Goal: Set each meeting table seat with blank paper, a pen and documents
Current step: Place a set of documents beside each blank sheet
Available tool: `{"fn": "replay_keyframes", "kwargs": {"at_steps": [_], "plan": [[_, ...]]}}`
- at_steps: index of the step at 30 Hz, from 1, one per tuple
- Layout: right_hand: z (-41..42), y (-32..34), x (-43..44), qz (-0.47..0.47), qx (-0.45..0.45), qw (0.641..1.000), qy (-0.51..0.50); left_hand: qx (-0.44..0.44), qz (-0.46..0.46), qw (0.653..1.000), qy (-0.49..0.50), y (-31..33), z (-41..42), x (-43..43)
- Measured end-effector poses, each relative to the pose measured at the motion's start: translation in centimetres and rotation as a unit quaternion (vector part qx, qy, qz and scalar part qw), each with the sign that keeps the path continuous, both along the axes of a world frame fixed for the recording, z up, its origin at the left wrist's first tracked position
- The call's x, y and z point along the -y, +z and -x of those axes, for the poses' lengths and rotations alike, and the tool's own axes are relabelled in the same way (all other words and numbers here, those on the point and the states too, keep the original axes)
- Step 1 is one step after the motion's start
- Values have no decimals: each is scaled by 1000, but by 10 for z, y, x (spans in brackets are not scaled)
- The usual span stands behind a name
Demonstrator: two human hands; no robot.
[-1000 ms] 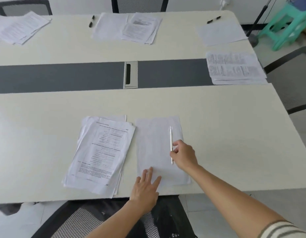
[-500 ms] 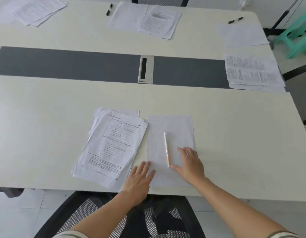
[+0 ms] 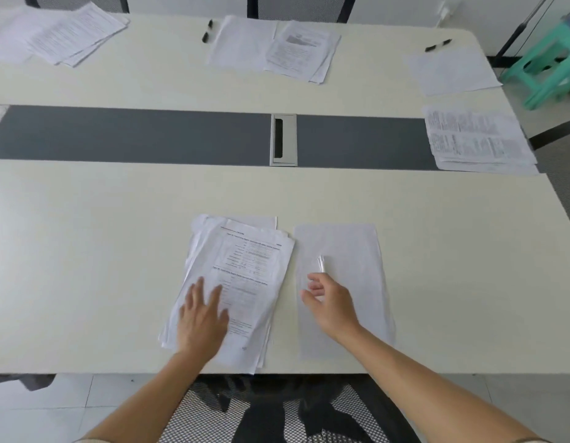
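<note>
Seat: documents (image 3: 245,276) near edge, left of blank paper (image 3: 350,251).
Left hand (image 3: 202,318): fingers flat, pressing documents.
Right hand (image 3: 330,302): loosely curled over pen (image 3: 321,263); grasp unclear.
Risk: sweeping fingers may roll pen off blank paper.

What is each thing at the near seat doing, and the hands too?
Documents: stacked unevenly, lying flat.
Blank paper: flat, right of the documents.
Pen: lying on blank paper, lower end hidden.
Left hand: fingers straight, pressing on documents.
Right hand: loosely curled over pen; grip unclear.
</note>
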State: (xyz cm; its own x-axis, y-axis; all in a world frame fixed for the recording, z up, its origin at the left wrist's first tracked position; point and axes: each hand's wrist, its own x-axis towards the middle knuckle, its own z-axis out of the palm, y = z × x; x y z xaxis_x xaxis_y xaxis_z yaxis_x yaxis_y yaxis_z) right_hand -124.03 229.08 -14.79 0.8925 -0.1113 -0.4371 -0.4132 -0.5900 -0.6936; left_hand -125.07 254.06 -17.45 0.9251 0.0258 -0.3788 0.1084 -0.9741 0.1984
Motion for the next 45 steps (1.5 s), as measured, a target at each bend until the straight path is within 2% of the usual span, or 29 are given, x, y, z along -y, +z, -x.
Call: {"fn": "replay_keyframes", "kwargs": {"at_steps": [2, 4, 6, 9, 11, 13, 15, 16, 17, 18, 20, 22, 24, 29, 33, 37, 41, 45], "plan": [[-10, -1, -33, -108, -115, 985, -63, -37, 5, 998, 50, -7, -1, -28], [-20, -9, -58, -180, -203, 954, -129, -77, 16, 996, 50, -16, 3, -42], [-32, -17, -74, -237, -226, 926, -188, -95, 12, 995, 24, -21, 9, -47], [-49, -22, -86, -261, -230, 907, -238, -95, 6, 995, -1, -24, 12, -51], [-56, -24, -90, -252, -229, 911, -233, -96, 7, 995, -16, -23, 15, -57], [-58, -23, -95, -210, -210, 937, -186, -97, 12, 995, -31, -18, 16, -63], [-57, -9, -102, -177, -162, 961, -134, -81, 54, 995, -19, -13, 14, -68], [-56, 0, -104, -176, -130, 969, -113, -67, 96, 993, 17, -10, 9, -71], [-55, 13, -105, -178, -97, 975, -88, -48, 156, 983, 80, -3, 1, -75], [-55, 27, -105, -181, -63, 980, -61, -36, 230, 960, 157, 5, -9, -78], [-55, 54, -102, -198, -3, 980, -19, -20, 407, 871, 274, 30, -33, -88], [-53, 80, -96, -218, 41, 975, 2, -6, 540, 794, 279, 60, -53, -97], [-51, 99, -90, -254, 84, 963, 23, 1, 592, 771, 236, 90, -66, -103], [-45, 107, -76, -270, 97, 957, 35, 51, 591, 783, 184, 123, -62, -97], [-43, 84, -68, -226, 57, 972, 35, 30, 535, 818, 207, 109, -52, -89], [-43, 66, -68, -193, 36, 979, 52, 13, 502, 848, 171, 100, -46, -75], [-46, 68, -70, -222, 66, 973, 14, 59, 515, 832, 199, 102, -47, -69], [-37, 42, -68, -196, 12, 979, 47, 4, 478, 851, 218, 87, -37, -68]]}}
